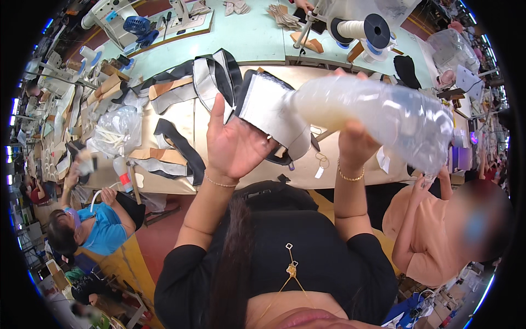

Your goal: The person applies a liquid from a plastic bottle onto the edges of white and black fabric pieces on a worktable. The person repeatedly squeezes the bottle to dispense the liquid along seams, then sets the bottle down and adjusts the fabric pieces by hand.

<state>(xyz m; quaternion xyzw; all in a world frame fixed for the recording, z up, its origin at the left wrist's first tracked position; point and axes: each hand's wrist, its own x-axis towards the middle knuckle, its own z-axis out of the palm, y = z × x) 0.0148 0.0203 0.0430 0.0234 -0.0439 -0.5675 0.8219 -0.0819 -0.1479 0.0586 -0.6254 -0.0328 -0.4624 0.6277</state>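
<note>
My left hand [238, 145], palm up with the thumb apart, supports a white-lined piece with black edges [268, 101], which looks like a shoe upper. Its fingers are partly hidden by the piece. My right hand [356, 142] is wrapped round a large clear plastic bottle [400, 109] holding a cloudy, pale liquid. Tilted sideways, the bottle has its narrow end against or just over the white lining; contact is blurred. Beside my left hand lie more black and white pieces [211, 82] with tan parts.
A clear bag of pale strips [118, 129] sits on the table [213, 118] at left. Across it stand a spool of white cord [361, 30], a sewing machine [112, 22] and a small blue fan [139, 30]. People work on both sides, one in blue [107, 227], one in peach [419, 236].
</note>
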